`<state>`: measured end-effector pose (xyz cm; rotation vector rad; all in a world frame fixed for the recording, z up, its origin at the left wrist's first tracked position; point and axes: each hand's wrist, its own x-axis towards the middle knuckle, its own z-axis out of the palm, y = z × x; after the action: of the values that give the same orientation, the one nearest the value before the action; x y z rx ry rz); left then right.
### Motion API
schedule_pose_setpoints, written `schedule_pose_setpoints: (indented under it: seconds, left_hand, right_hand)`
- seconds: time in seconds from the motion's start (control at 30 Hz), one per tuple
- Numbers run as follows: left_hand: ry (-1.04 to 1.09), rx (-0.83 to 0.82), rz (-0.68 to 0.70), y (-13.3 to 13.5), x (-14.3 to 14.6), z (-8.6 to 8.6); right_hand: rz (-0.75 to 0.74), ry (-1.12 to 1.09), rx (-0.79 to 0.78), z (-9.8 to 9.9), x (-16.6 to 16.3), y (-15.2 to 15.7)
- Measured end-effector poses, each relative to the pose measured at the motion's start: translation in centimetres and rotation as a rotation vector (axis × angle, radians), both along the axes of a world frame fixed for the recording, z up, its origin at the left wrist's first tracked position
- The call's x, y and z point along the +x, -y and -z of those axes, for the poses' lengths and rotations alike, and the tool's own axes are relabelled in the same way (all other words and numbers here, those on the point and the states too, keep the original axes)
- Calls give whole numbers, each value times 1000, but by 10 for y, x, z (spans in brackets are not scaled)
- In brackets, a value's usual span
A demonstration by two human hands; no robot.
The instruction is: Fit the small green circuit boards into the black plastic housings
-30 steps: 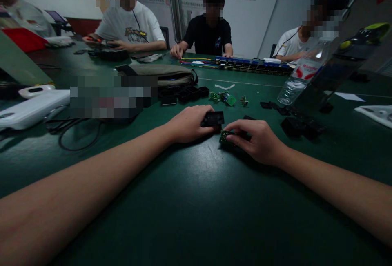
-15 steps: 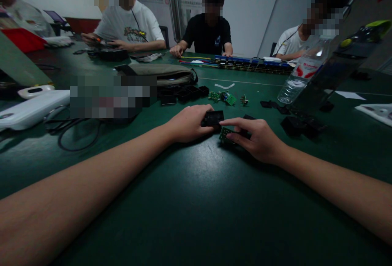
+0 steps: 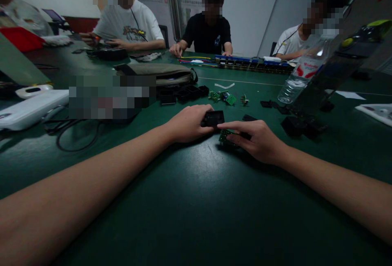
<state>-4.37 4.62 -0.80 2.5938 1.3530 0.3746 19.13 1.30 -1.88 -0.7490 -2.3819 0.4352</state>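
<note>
My left hand [image 3: 192,124] rests on the green table, closed around a small black plastic case [image 3: 215,117] whose hollow side faces me. Just right of it, my right hand [image 3: 255,139] holds a green circuit board [image 3: 225,136] between the thumb and the curled fingers. The right index finger is stretched out, its tip at the lower edge of the black case. Part of the board is hidden under the thumb. Behind the right hand lies a flat black piece [image 3: 249,117]. Beyond both hands, small green circuit boards [image 3: 229,99] lie loose.
Black plastic cases [image 3: 186,93] lie behind my left hand, more black parts [image 3: 301,126] to the right. A plastic bottle [image 3: 303,76] and a dark flask [image 3: 339,70] stand at right. A grey-green pouch [image 3: 159,73] lies beyond. Several people sit around the table.
The right index fingertip has shifted slightly left along the black case's lower edge, and the circuit board has dipped a little. My left hand looks unchanged.
</note>
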Motion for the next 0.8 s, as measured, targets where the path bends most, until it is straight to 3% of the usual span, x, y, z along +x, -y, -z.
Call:
schedule_pose_setpoints:
  seconds: [0.8]
  left_hand:
    - [2,14,4,-1,0,1]
  right_hand:
    - [5,17,-70,-1,1,2]
